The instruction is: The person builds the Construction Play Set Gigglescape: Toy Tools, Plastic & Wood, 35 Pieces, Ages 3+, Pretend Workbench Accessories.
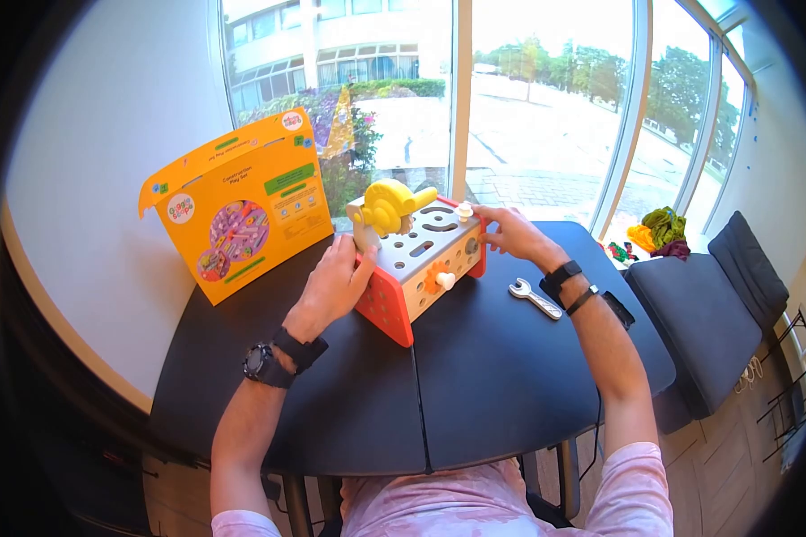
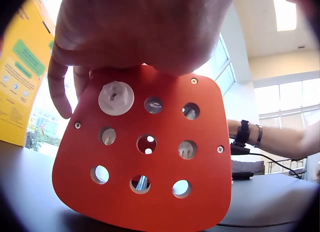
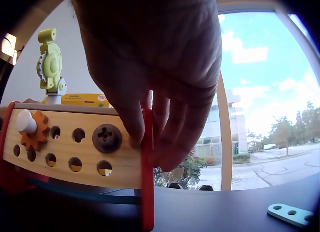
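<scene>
A toy workbench (image 1: 439,255) with red end panels and a wooden front stands on the black table. My left hand (image 1: 327,285) grips its left red panel (image 2: 167,127) over the top, fingers reaching down the far edge. At the other end, my right hand (image 3: 165,92) holds the right red panel (image 3: 147,177) between thumb and fingers. A yellow toy circular saw (image 1: 390,208) is mounted on top at the left. On the front are an orange gear (image 3: 36,134) with a white peg and a dark cross-slot screw (image 3: 106,138). A white screw (image 1: 464,211) stands on top near my right hand.
A white toy wrench (image 1: 535,298) lies on the table (image 1: 510,385) right of the workbench. Behind my left hand stands a yellow play set box (image 1: 242,210). Large windows rise behind the table. A dark chair (image 1: 698,291) is at the right, with colourful cloth (image 1: 661,233) beyond.
</scene>
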Tool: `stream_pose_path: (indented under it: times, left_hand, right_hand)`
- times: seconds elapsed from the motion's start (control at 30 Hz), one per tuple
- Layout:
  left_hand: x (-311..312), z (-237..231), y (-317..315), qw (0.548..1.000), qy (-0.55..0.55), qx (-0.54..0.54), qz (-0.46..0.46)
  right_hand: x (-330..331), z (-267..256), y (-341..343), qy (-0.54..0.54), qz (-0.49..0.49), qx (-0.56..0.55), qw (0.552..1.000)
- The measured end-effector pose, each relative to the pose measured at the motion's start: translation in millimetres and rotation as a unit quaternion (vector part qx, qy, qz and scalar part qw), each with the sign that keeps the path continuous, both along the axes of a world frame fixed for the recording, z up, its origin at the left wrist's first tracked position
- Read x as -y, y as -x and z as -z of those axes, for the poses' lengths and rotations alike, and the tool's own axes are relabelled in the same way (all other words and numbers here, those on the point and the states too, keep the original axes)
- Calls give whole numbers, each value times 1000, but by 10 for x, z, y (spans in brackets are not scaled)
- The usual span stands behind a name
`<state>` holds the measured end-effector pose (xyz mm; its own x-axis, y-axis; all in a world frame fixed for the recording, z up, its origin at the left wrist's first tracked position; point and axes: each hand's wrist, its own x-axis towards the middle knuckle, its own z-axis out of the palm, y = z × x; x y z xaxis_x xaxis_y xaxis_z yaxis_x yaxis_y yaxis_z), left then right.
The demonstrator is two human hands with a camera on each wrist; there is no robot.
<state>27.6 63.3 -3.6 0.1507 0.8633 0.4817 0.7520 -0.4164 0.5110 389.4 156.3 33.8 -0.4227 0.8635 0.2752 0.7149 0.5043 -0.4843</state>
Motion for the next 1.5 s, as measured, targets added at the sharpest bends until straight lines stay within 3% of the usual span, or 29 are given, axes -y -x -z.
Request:
stream_pose_path:
  times: [0.13,0.23,0.33,0.43,0.67,0.77,0.8,0.9,1.03,1.13,1.23,1.3,1.43,1.5]
  left_hand:
    - [-11,36,11,1000,-7,-4,-10]
    - [-41,19,25,1000,-1,-13,-22]
    - [-73,56,58,1000,-11,-17,-22]
    - [-94,46,34,1000,-3,-17,-25]
    - [-113,27,27,999,4,-20,-35]
    - [-97,-7,12,1000,11,-5,-19]
    - [-98,-14,17,1000,14,3,-12]
    - [-154,11,80,1000,4,15,13]
    - [-114,47,193,992,-115,34,-35]
    - [-72,-37,324,983,-173,55,-37]
    - [92,-203,347,981,-174,83,-39]
    - [199,-332,309,981,-177,62,-43]
    - [348,-416,170,986,-130,88,54]
    - [396,-424,72,978,-170,47,107]
  right_hand:
    - [-18,-4,-10,25,-6,-2,1000]
    - [-12,20,-124,41,1,-72,997]
    - [-93,76,-415,26,54,-85,995]
    - [-289,356,-1076,-53,74,114,989]
    - [-268,831,-1627,-44,192,213,957]
    - [-262,1120,-1603,-136,218,190,948]
    - [-269,1107,-1556,-75,234,175,953]
    - [-381,1181,-1544,-73,234,157,957]
    - [-417,1113,-1539,-97,236,141,956]
    - [-317,809,-1487,-97,258,67,959]
    - [36,265,-1199,-105,202,-3,974]
    - [244,39,-901,-106,106,-88,985]
    - [619,-206,-169,-87,-73,-176,978]
    - [729,-238,155,-85,-139,-184,969]
